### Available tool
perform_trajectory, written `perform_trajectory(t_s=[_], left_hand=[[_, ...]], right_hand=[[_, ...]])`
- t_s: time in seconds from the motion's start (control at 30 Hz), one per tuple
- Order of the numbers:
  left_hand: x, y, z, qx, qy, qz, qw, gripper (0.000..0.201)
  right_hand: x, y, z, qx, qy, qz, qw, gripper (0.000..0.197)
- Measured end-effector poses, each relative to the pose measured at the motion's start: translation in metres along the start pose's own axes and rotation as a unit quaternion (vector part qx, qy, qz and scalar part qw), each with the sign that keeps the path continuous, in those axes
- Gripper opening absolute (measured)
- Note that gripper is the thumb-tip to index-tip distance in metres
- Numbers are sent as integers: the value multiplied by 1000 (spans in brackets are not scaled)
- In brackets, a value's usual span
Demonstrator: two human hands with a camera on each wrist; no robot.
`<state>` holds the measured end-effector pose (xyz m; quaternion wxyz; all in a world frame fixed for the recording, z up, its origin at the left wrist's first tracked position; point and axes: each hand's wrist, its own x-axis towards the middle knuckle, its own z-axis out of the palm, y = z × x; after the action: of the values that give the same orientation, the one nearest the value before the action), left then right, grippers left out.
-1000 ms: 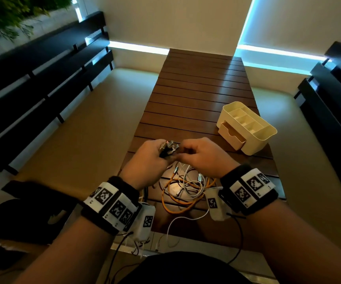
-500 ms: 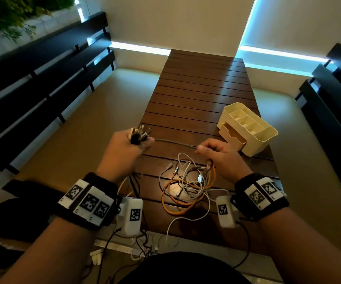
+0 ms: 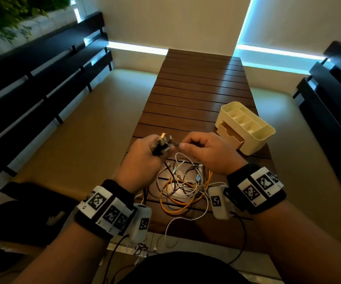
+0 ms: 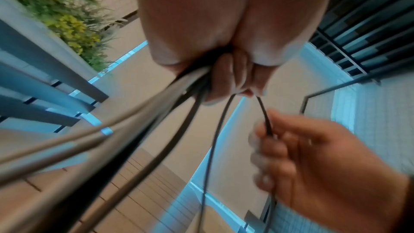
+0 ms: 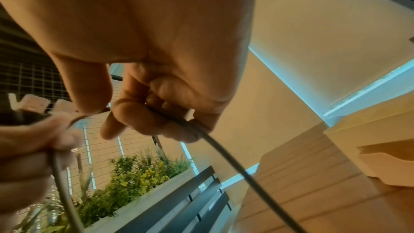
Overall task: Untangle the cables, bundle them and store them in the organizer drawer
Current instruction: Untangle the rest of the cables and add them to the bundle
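My left hand (image 3: pixel 155 152) grips a bunch of dark cable ends with metal plugs (image 3: pixel 162 141) sticking up, held above the table's near part. My right hand (image 3: pixel 194 145) pinches one thin dark cable (image 5: pixel 215 146) right beside the left fist; in the left wrist view that cable (image 4: pixel 265 118) runs from the left fingers (image 4: pixel 233 75) into the right hand (image 4: pixel 291 157). Below both hands lies a tangle of white and orange cables (image 3: pixel 183 189) on the slatted wooden table (image 3: pixel 196 89). The cream organizer (image 3: pixel 245 126) stands to the right with its drawer (image 3: pixel 230 133) pulled out.
Dark slatted benches (image 3: pixel 42 83) flank the table on the left and at the right (image 3: pixel 333 95). A planter with greenery (image 3: pixel 12 15) sits at the upper left. A white cable end (image 3: pixel 171 228) trails over the table's near edge.
My hands were spread apart with the dark cable stretched between them; now the left hand has come back right and the right hand has slid along the cable to meet it.
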<state>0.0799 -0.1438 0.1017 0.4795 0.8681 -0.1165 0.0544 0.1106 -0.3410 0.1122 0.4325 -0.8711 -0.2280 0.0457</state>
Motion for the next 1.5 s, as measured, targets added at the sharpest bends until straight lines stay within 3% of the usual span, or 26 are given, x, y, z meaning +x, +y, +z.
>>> perform_trajectory(t_s=[0.13, 0.23, 0.3, 0.4, 0.5, 0.57, 0.63, 0.73, 0.93, 1.07, 1.17, 1.3, 1.4, 1.5], left_hand=[[2, -2, -24, -147, 84, -71, 983, 44], [6, -8, -32, -89, 50, -96, 990, 29], [9, -9, -30, -24, 42, -93, 994, 17], [13, -1, -29, -15, 78, -64, 995, 11], [15, 9, -20, 16, 5, -27, 1000, 16], [14, 14, -10, 39, -74, -2, 996, 14], [13, 13, -4, 38, -101, 10, 994, 19], [11, 13, -6, 10, -67, 17, 998, 28], [12, 4, -25, -128, 34, -23, 991, 41], [10, -5, -33, -110, 28, -82, 990, 30], [12, -4, -30, -27, 13, -94, 995, 18], [18, 6, -23, 15, 7, -35, 999, 18], [17, 15, -18, 55, -84, 18, 995, 19], [14, 17, -22, 36, -73, 38, 996, 28]], right_hand=[[-8, 29, 2, 39, 22, 76, 996, 24], [-11, 40, 2, 58, 64, 98, 991, 19], [-8, 35, -1, 14, 81, 81, 993, 17], [-2, 23, -7, -96, 25, 42, 994, 16], [2, 9, -7, -103, -3, 11, 995, 22], [3, -2, -7, -66, 9, -18, 998, 23], [4, -9, -8, -41, 30, -44, 998, 19], [2, -7, -10, -22, 35, -40, 998, 13], [-6, 25, 3, 62, 46, 67, 995, 20], [-9, 36, 6, 80, 79, 94, 989, 17], [-6, 24, -1, 8, 85, 69, 994, 15], [3, 1, -2, -91, -1, 18, 996, 13], [8, -14, -4, -57, 26, -34, 997, 12], [8, -21, -8, -27, 47, -64, 997, 11]])
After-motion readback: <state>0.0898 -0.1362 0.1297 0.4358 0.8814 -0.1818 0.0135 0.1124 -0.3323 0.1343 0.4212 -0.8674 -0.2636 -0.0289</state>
